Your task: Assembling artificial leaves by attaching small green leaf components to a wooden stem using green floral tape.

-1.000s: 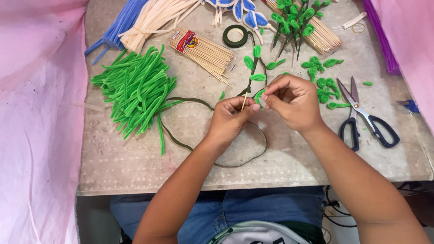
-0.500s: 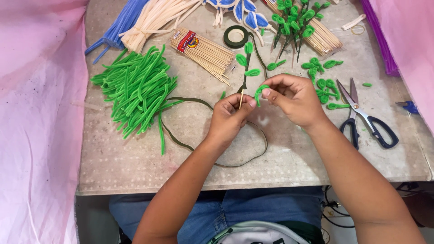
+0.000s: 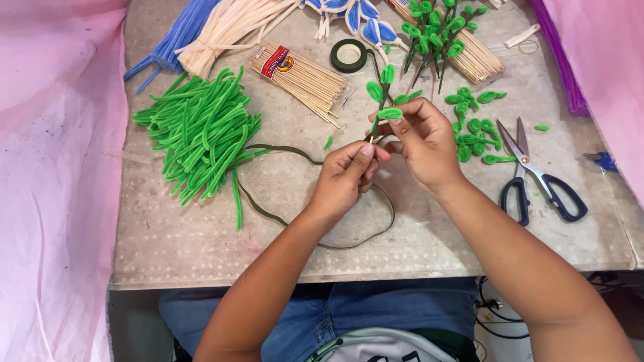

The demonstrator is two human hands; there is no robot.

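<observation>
my left hand (image 3: 345,175) pinches the lower end of the leafy green stem (image 3: 381,107) above the middle of the surface (image 3: 168,241), while my right hand (image 3: 421,137) is closed on a green leaf loop (image 3: 390,114) at the stem. i'd judge the step goes best with the left grip firm and low, the dark green tape (image 3: 268,211) taut, and each leaf pressed snug against the stick.

pale stone table (image 3: 168,248) flanked by pink cloth (image 3: 47,167), evenly lit.
</observation>
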